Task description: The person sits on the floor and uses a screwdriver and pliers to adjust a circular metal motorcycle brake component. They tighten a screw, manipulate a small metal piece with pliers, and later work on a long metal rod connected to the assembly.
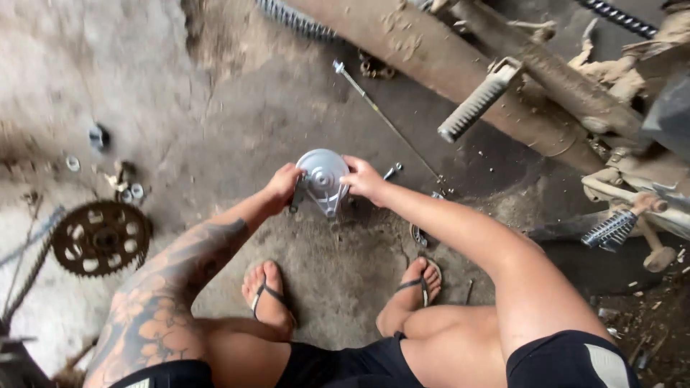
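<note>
Hub plate (323,179), the round silver metal one, is being held up just above the concrete floor (237,108), right in front of the squatting person's knees. Left hand (282,188) has its grip closed on the plate's left edge, fingers wrapped around a little dark lever sticking off that side. Right hand (363,179) is clamped on the right edge, thumb on the front face and the other fingers curled behind. So both grips are tight on the same part, one per side, with the domed face pointing up at the camera.

Below that are both feet in flip-flops (267,294), planted flat on the floor. Off to the left lies a rusty sprocket (100,238) with a chain (29,266) running off it toward the bottom corner, and a few washers (133,192) and small bits scattered near it. Just past the right hand there's a bolt (392,171) on the ground, and a long thin rod (381,115) lying diagonally beyond it. Top right is the underside of a muddy motorbike, with a ribbed footpeg (478,98) sticking out and another footpeg (609,230) lower down on the right.
</note>
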